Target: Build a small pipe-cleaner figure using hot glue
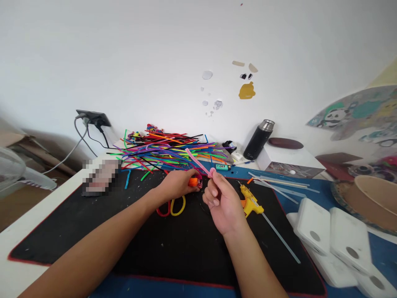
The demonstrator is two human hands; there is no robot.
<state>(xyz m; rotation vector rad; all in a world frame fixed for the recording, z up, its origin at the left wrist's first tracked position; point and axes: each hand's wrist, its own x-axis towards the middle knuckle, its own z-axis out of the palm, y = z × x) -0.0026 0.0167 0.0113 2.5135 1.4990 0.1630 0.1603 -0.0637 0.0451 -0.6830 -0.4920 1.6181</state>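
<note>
My right hand (pixel 225 203) is closed in a pinch on a pink pipe cleaner (pixel 198 161), which has a small loop at the fingers and a free end slanting up to the left. My left hand (pixel 176 182) is wrapped round an orange lighter (pixel 194 182), its metal end pointing right toward the pink piece. A gap separates the two hands. Just below my left hand lie scissors with a red and a yellow handle loop (pixel 178 205), their blades hidden. A yellow hot glue gun (pixel 251 200) with a clear glue stick rests right of my right hand.
Many coloured pipe cleaners (pixel 173 151) are heaped by the wall. A black mat (pixel 173 252) covers the desk. Loose glue sticks (pixel 282 182), a black thermos (pixel 259 140), white boxy devices (pixel 313 225) and a round tan container (pixel 376 203) stand right; a blurred-out object (pixel 101 178) lies left.
</note>
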